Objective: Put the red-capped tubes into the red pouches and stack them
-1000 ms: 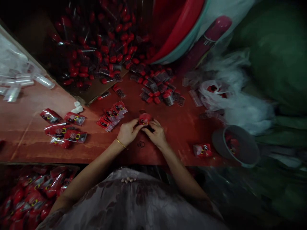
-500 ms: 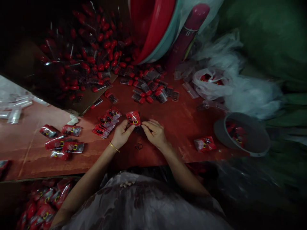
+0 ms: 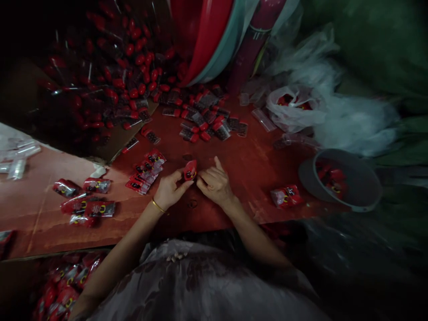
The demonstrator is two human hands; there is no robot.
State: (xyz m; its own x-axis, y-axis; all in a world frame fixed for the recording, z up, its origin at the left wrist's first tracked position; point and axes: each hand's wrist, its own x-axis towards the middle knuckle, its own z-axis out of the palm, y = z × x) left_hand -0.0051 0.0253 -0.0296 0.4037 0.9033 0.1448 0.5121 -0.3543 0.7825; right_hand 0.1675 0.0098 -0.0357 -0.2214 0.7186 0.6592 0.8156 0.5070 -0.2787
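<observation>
My left hand [image 3: 169,189], with a gold bangle on its wrist, pinches a small red printed packet [image 3: 190,170] between thumb and fingers. The packet looks bent or bulged rather than flat. At its lower right edge are the curled fingertips of my right hand [image 3: 216,185]; one finger points up and away. Just left of my hands lies an overlapping row of flat red packets [image 3: 145,171]. Farther left rests a group of filled red packets [image 3: 85,207]. Beyond my hands is a heap of clear, red-capped containers [image 3: 203,118] with dark contents.
A cardboard box [image 3: 130,138] of red-capped containers stands at the back left. Behind are a red basin [image 3: 210,35] and a purple flask-like cylinder [image 3: 249,53]. On the right are a grey bucket [image 3: 364,183], a red packet [image 3: 286,196] and plastic bags [image 3: 354,125].
The packet in my left hand has turned from flat and facing up to narrower and bulged. One right finger has straightened upward. The whole view has shifted slightly.
</observation>
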